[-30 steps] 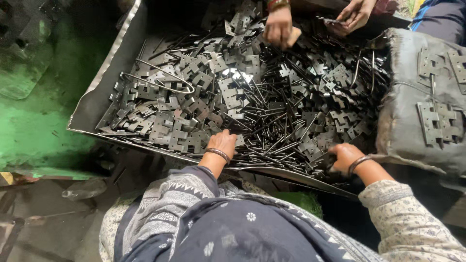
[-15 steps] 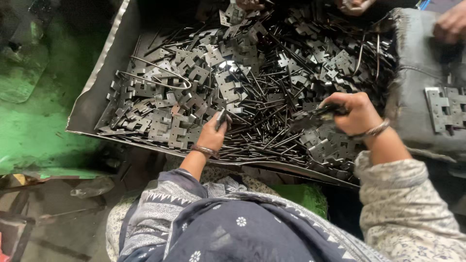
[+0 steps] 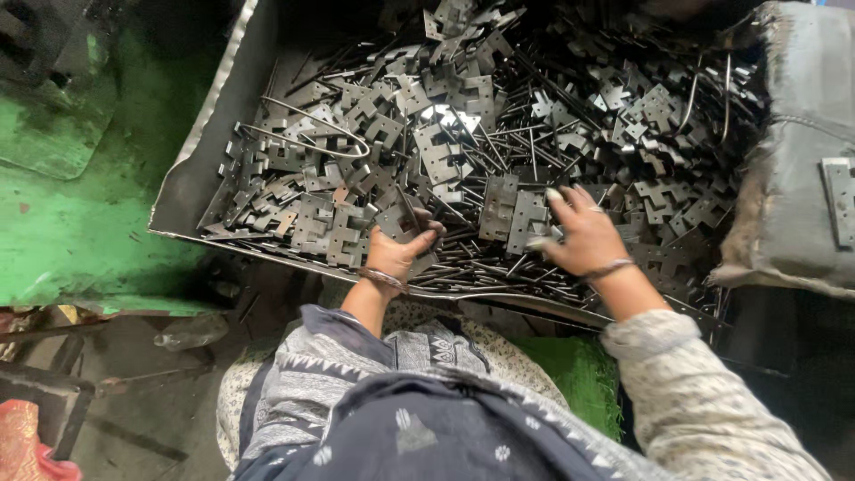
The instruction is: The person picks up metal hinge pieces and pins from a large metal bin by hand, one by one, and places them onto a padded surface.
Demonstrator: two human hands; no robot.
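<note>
A large metal tray [image 3: 191, 191] holds a heap of dark stamped hinge plates [image 3: 445, 151] and thin metal pins [image 3: 499, 267]. My left hand [image 3: 396, 249] is at the tray's near edge, closed around a hinge plate [image 3: 401, 221]. Farther right, my right hand [image 3: 579, 236] rests on the pile with fingers spread over a pair of flat hinge plates [image 3: 517, 214]. Both wrists wear thin bangles. Patterned sleeves cover my forearms.
A grey sack [image 3: 793, 196] with a hinge plate [image 3: 839, 200] on it lies at the tray's right. A green-painted surface [image 3: 71, 223] is to the left. A bent wire loop [image 3: 312, 138] lies on the heap. Green cloth [image 3: 570, 374] sits below the tray.
My right hand has moved left from the pile's right side to the middle. My left hand stayed near the front edge and closed on a plate. Another person's hands left view.
</note>
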